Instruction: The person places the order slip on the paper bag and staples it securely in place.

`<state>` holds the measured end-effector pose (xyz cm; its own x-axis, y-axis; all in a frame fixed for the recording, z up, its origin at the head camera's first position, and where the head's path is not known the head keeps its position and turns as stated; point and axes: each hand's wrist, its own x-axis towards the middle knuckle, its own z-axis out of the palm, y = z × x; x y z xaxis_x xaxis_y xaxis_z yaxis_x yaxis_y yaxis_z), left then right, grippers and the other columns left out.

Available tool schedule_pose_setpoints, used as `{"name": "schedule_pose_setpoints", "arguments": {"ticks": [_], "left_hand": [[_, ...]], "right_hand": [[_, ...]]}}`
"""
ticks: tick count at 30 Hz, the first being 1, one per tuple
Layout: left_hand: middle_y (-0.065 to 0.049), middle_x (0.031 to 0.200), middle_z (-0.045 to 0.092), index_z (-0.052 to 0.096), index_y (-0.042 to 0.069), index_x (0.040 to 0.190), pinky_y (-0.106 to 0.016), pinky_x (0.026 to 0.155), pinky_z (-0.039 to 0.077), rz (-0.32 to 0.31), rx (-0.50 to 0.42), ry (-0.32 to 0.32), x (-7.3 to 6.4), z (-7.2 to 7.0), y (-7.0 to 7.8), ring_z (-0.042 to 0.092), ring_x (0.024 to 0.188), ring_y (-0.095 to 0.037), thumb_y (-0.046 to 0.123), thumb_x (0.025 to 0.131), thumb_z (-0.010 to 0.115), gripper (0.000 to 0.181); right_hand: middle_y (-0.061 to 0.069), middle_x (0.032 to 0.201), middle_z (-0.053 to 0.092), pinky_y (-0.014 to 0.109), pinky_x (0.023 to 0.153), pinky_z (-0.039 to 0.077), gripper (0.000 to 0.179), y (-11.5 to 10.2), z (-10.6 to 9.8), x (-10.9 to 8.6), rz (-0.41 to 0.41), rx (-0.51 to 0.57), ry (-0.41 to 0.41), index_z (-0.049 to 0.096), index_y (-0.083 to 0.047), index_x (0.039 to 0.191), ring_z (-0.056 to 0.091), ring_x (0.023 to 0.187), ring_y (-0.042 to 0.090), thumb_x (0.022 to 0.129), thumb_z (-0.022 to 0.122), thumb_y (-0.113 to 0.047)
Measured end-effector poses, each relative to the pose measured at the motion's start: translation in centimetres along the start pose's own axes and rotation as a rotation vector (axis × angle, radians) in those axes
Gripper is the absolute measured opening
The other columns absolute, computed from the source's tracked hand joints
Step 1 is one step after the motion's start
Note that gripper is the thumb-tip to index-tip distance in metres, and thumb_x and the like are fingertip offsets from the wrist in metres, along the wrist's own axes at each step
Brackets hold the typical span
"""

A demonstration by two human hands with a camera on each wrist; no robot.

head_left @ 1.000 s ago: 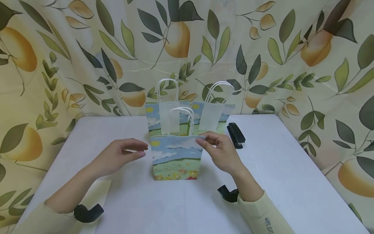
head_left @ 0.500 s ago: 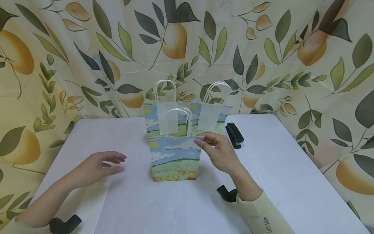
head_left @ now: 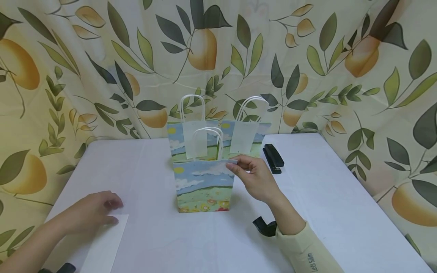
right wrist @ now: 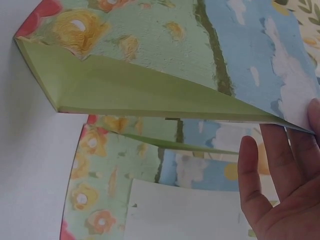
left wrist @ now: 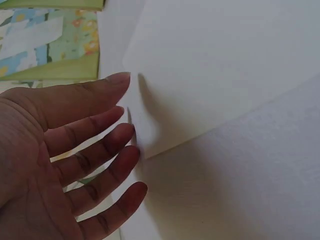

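Note:
A paper gift bag (head_left: 205, 187) with a painted sky, green meadow and flowers stands upright at mid-table, its white handles raised. My right hand (head_left: 254, 178) pinches the bag's top right corner between thumb and fingers. In the right wrist view, the bag's green side panel (right wrist: 125, 92) folds inward below the painted face. My left hand (head_left: 90, 212) is over the near end of the table's left side, above a sheet of white paper (head_left: 104, 242). Its fingers are relaxed and spread beside the paper's edge in the left wrist view, with nothing between them.
Two matching bags stand behind, one left (head_left: 176, 141) and one right (head_left: 262, 137), each with a white slip on its front. A black stapler (head_left: 273, 159) lies right of them. A fruit-patterned curtain (head_left: 218, 83) hangs behind the white table (head_left: 324, 189).
My left hand has moved away from the bag, left and toward me, down to the white paper. The right hand keeps its pinch on the bag's corner.

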<state>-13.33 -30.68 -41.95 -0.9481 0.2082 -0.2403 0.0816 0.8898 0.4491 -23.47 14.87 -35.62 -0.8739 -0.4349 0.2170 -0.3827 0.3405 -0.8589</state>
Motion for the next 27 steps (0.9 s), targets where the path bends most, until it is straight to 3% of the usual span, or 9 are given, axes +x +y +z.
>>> {"name": "schedule_pose_setpoints", "arguments": {"ticks": [8, 17, 27], "left_hand": [[0.008, 0.095, 0.063, 0.067, 0.016, 0.097, -0.038, 0.085, 0.054, 0.028, 0.045, 0.025, -0.39, 0.45, -0.66, 0.061, 0.094, -0.015, 0.024, 0.071, 0.093, 0.037], [0.008, 0.091, 0.057, 0.064, 0.018, 0.091, -0.033, 0.080, 0.051, 0.064, 0.062, 0.002, -0.42, 0.54, -0.72, 0.055, 0.089, -0.012, 0.022, 0.073, 0.092, 0.034], [0.007, 0.078, 0.054, 0.056, 0.019, 0.087, -0.024, 0.067, 0.039, 0.019, -0.007, -0.011, -0.76, 0.67, -0.63, 0.048, 0.076, -0.008, 0.022, 0.073, 0.090, 0.036]], "right_hand": [[0.001, 0.101, 0.078, 0.031, 0.083, 0.054, 0.017, 0.07, 0.01, -0.10, 0.002, -0.003, 0.002, 0.077, -0.013, 0.115, 0.072, 0.095, 0.016, 0.103, 0.066, -0.019], [0.002, 0.102, 0.078, 0.031, 0.083, 0.055, 0.017, 0.05, 0.03, -0.18, -0.001, -0.005, 0.002, 0.077, -0.013, 0.115, 0.072, 0.095, 0.017, 0.103, 0.066, -0.019], [0.002, 0.102, 0.079, 0.031, 0.084, 0.054, 0.017, 0.09, 0.03, -0.14, -0.013, -0.006, 0.001, 0.077, -0.012, 0.115, 0.072, 0.096, 0.017, 0.103, 0.066, -0.018]]}}
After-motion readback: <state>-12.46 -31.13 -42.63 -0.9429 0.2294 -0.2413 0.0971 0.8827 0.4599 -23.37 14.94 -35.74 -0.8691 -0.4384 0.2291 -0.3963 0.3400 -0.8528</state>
